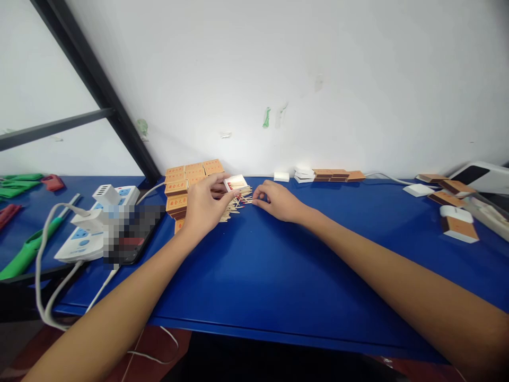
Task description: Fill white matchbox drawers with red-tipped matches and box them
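A loose pile of matchsticks point(238, 206) lies on the blue table point(258, 265) near the wall. My left hand point(204, 204) rests over the pile's left side, fingers curled in a pinch on some sticks. My right hand point(276, 200) reaches the pile from the right, fingertips pinched together on matchsticks. Just behind the pile sits an open white matchbox tray point(235, 182) with red-tipped matches in it. A stack of orange matchboxes point(186, 185) stands to the left of my left hand.
A white power strip point(91, 228) with plugs and cables and a dark phone point(137, 233) lie at the left. Green tools point(27, 249) sit further left. More matchboxes point(332, 174) and white trays point(457, 223) lie along the wall and at the right. A black metal brace point(103, 90) slants down.
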